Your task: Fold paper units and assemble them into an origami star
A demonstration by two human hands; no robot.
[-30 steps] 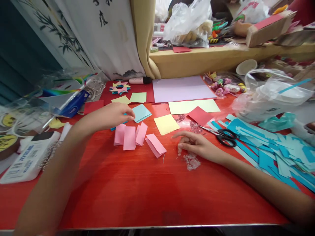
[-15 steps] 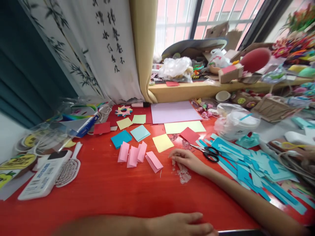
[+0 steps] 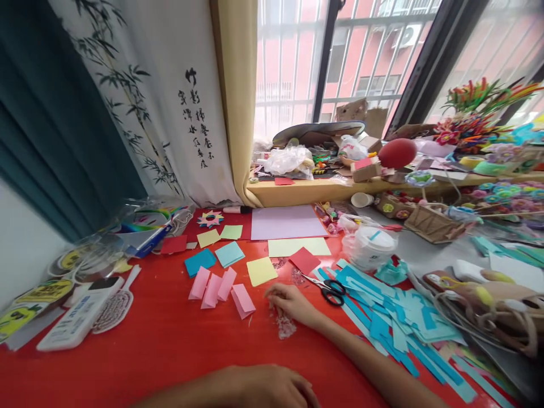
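My right hand (image 3: 293,305) rests on the red table with its fingers loosely bent and apart, holding nothing. Under and beside it is a crumpled clear plastic scrap (image 3: 285,327). Close by are a yellow paper square (image 3: 262,271), a red paper square (image 3: 304,260) and black-handled scissors (image 3: 332,292). Several folded pink papers (image 3: 243,301) stand to its left. My left hand (image 3: 276,386) lies at the bottom edge, near the body, its fingers partly cut off by the frame; the visible ones are bent and apart, with nothing seen in them.
Blue paper strips (image 3: 395,317) spread over the right side. A white bucket (image 3: 370,247) stands behind them. Blue (image 3: 200,262) and light blue (image 3: 230,254) squares lie behind the pink papers. A hairbrush (image 3: 114,310) and a white box (image 3: 80,314) lie at left. A lilac sheet (image 3: 287,222) lies at the back.
The view has tilted up and turned right, so the table things appear lower and further left. My left hand's fingers, stretched out before, are now bent downward. My right hand stays by the plastic scrap.
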